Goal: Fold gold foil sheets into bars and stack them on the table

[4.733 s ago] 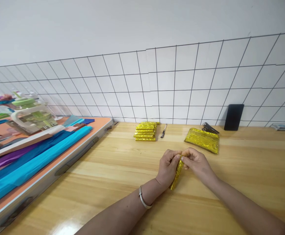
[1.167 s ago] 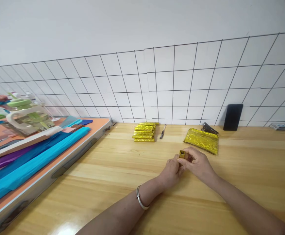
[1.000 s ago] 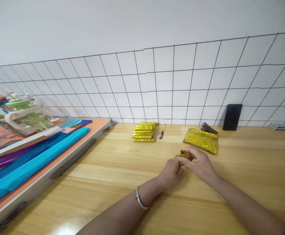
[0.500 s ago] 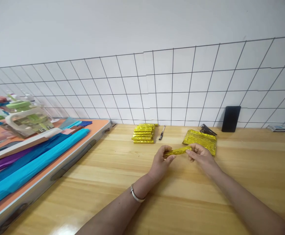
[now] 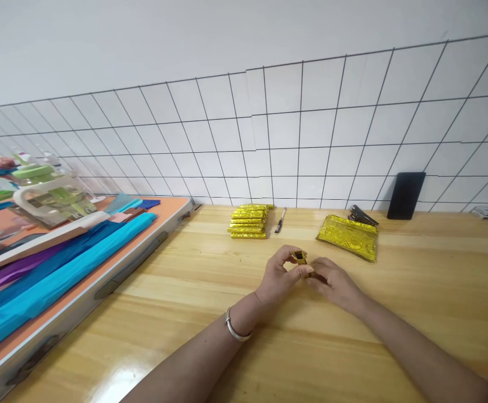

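So we've got the gold tube between our hands over the near middle of the counter, with its squarish hollow end tipped up toward us. Our left hand is clamped round it near that upper end, thumb on the near side, and our right hand has its fingers gathered on the lower part. The two nearly meet; we can't tell how hard the right one is squeezing, since fingers hide most of the length.

To do this bit well, we'd say go light. The walls look thin and foil-shiny, so a hard pinch would probably dent them or push the mouth out of square. We'd let the left hand just steady it and make small adjustments with the right, pressing on the flats and nudging the corners gently. Having that end face us is handy, because we can eyeball whether the sides line up.

The gold sticks piled further back on the left, with the pen just beside them, and the gold sheets over on the right are well apart from our fingers, so we probably won't knock anything while turning it
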`<action>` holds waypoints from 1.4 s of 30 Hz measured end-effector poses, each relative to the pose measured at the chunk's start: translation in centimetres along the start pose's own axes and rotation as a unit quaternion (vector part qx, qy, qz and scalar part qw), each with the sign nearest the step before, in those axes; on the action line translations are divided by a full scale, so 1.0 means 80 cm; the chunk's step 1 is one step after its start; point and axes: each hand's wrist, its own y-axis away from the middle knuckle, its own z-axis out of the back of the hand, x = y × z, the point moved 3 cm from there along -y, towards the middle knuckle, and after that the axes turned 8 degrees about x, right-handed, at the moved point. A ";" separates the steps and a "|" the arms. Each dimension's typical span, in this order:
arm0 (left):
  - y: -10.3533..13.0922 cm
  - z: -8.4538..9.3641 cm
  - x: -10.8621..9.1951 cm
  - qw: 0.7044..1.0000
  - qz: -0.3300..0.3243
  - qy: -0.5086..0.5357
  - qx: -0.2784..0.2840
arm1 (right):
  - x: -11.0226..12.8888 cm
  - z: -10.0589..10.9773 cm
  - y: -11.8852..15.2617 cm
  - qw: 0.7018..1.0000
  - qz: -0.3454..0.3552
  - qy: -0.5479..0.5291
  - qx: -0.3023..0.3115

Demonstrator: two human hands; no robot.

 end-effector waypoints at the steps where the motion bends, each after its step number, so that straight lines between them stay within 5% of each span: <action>1: 0.001 -0.002 0.000 1.000 0.005 0.007 0.011 | 0.004 -0.002 0.001 1.000 0.014 0.022 0.000; 7: 0.013 -0.018 0.011 0.997 0.039 0.027 0.067 | 0.014 -0.017 0.002 0.991 0.030 0.125 0.023; 19: 0.019 -0.032 0.003 0.997 0.027 -0.005 0.067 | 0.015 -0.018 0.002 0.987 0.036 0.155 0.010; 42: 0.014 -0.026 -0.004 0.992 0.034 0.078 0.096 | 0.015 -0.018 0.001 0.988 0.001 0.152 0.010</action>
